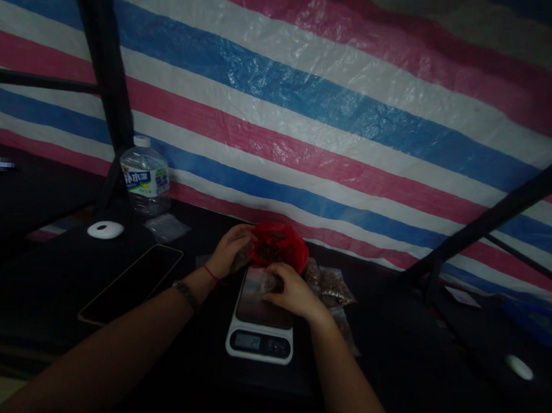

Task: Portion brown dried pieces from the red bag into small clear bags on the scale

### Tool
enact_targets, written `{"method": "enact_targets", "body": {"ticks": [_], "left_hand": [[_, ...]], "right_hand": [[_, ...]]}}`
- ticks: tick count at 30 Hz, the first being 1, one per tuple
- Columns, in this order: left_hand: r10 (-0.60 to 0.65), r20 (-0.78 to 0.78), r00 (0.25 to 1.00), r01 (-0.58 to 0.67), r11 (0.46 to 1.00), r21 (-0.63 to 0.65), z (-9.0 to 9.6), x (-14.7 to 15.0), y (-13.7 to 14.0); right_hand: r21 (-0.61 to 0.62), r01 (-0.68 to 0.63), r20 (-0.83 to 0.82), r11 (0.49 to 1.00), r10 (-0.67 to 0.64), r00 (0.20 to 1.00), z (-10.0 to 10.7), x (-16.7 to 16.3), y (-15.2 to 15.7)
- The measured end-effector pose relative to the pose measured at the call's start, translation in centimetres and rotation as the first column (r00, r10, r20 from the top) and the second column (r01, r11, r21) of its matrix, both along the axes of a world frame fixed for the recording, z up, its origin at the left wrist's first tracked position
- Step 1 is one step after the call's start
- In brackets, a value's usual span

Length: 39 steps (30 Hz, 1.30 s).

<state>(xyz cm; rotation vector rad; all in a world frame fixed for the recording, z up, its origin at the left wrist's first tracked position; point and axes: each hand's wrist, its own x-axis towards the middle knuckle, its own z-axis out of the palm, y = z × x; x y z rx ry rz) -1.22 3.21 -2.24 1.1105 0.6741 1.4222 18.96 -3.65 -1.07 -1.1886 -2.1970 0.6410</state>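
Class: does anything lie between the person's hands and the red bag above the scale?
Nothing visible does. The left hand is already at the red bag; the right hand rests just below it, over the scale.

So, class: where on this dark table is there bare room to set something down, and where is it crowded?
Bare patches: between the phone and the scale, and right of the filled bags, toward the white oval thing. Crowded: around the red bag, where the left hand and right hand meet above the scale.
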Motion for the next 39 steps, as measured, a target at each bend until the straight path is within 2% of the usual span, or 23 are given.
{"method": "enact_targets", "body": {"ticks": [5, 9, 15, 18, 21, 25, 29, 34, 37, 39], "left_hand": [[-0.131, 0.079, 0.988, 0.138, 0.987, -0.082, 0.7, -0.7, 0.0], [-0.234, 0.078, 0.969, 0.238, 0.97, -0.043, 0.8, -0.7, -0.4], [-0.259, 0.025, 0.966, 0.259, 0.966, 0.016, 0.2, -0.5, -0.5], [-0.207, 0.006, 0.978, 0.207, 0.978, 0.028, -0.4, -0.4, 0.0], [-0.086, -0.083, 0.993, 0.089, 0.995, 0.038, -0.8, -0.2, 0.6], [0.002, -0.243, 0.97, 0.013, 0.998, 0.058, -0.7, -0.2, 1.0], [0.018, -0.344, 0.939, 0.012, 0.996, 0.084, -0.8, -0.3, 1.3], [0.036, -0.457, 0.889, 0.035, 0.989, 0.144, -1.6, 0.0, 1.6], [0.059, -0.46, 0.886, 0.038, 0.98, 0.197, -1.6, 0.3, 1.4], [0.073, -0.475, 0.877, 0.041, 0.973, 0.225, -1.4, 0.3, 1.2]], "right_hand": [[0.187, 0.004, -0.161, 0.982, 0.027, 0.987, 3.3, -0.6, 1.0], [0.307, -0.034, -0.12, 0.951, 0.074, 0.99, 5.5, -2.6, 3.0], [0.237, -0.173, 0.076, 0.956, 0.159, 0.984, 6.2, -4.8, 5.7], [0.217, -0.172, 0.039, 0.961, 0.168, 0.985, 7.0, -4.7, 6.5], [0.231, -0.081, -0.083, 0.97, 0.102, 0.991, 7.5, -4.0, 7.1], [0.209, 0.067, -0.256, 0.976, -0.012, 0.967, 6.0, -3.2, 7.8], [0.023, 0.148, -0.441, 0.989, -0.123, 0.889, 3.4, -2.6, 7.9], [-0.191, 0.169, -0.53, 0.967, -0.247, 0.812, 1.1, -2.0, 6.8], [-0.168, 0.222, -0.608, 0.96, -0.279, 0.743, 0.1, -1.7, 6.2], [-0.121, 0.282, -0.616, 0.952, -0.294, 0.731, -0.5, -1.6, 5.8]]}}
